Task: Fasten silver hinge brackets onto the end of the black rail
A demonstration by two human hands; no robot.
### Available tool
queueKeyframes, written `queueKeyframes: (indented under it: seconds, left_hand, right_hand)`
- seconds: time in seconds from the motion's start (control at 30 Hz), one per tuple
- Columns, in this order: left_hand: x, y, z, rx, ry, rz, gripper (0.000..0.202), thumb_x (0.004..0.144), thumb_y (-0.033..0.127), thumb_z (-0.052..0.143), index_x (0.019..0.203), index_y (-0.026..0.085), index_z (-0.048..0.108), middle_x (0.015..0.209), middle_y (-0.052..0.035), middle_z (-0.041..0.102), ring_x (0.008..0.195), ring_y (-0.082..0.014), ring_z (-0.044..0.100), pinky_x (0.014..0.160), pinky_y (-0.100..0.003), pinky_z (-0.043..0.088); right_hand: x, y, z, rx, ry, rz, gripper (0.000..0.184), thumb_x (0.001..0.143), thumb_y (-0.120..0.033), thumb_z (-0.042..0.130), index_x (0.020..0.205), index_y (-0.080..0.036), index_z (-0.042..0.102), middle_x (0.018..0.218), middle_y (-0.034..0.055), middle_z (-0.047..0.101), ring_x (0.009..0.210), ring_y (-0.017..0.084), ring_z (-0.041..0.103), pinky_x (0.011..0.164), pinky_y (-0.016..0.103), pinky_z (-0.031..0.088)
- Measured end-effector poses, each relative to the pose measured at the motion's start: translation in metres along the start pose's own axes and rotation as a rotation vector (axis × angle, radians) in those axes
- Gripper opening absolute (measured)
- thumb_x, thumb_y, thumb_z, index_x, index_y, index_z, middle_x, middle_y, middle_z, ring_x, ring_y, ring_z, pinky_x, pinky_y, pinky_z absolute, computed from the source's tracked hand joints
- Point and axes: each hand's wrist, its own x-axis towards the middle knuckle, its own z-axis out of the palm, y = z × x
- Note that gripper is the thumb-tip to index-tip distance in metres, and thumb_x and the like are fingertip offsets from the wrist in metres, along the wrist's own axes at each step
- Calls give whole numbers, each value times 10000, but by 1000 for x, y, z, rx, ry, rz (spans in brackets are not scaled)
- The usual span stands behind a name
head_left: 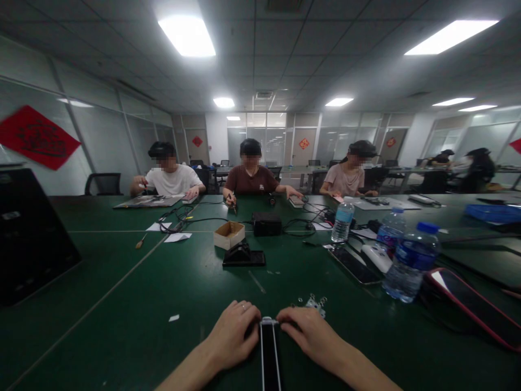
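Observation:
A long narrow rail-like piece (269,355) with a dark middle and pale edges lies on the green table in front of me, pointing away. At its far end is a small silvery end piece (267,320). My left hand (238,332) is closed, its curled fingertips against the left side of that end. On the other side, the fingertips of my right hand (310,329) pinch at the right corner. Whether they hold anything smaller is hidden. Just beyond my right hand sits a small pile of metal clips (316,304).
Ahead stand an open cardboard box (229,235), a black stand (244,256) and a black box (266,223). Water bottles (412,263), a phone (354,264) and a red-edged device (474,307) are at right. A dark monitor (35,233) stands left. Several people sit opposite.

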Motion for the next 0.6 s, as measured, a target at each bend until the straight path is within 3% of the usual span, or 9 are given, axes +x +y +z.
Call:
queueKeyframes:
  seconds: [0.27, 0.43, 0.6]
  left_hand:
    - [1, -2, -1, -6, -5, -4, 148, 845, 112, 443, 904, 196, 550, 882, -38, 618, 815, -199, 565, 743, -317, 399]
    - [-1, -1, -1, -12, -4, -42, 147, 847, 122, 455, 919, 206, 551, 897, -30, 621, 830, -198, 571, 782, -334, 403]
    - [-1, 0, -1, -5, -7, -38, 138, 843, 126, 459, 911, 205, 549, 904, -28, 620, 835, -195, 571, 802, -341, 405]
  right_hand:
    - [-1, -5, -12, 18, -68, 20, 256, 913, -175, 466, 1080, -184, 660, 1034, 68, 701, 970, 209, 637, 878, 313, 453]
    - [2, -2, -8, 75, -59, 62, 204, 891, -176, 518, 1006, -171, 686, 977, 60, 719, 929, 205, 656, 840, 291, 459]
    - [3, 2, -2, 91, 0, 4, 213, 899, -182, 482, 978, -191, 679, 939, 47, 716, 887, 185, 661, 802, 263, 466]
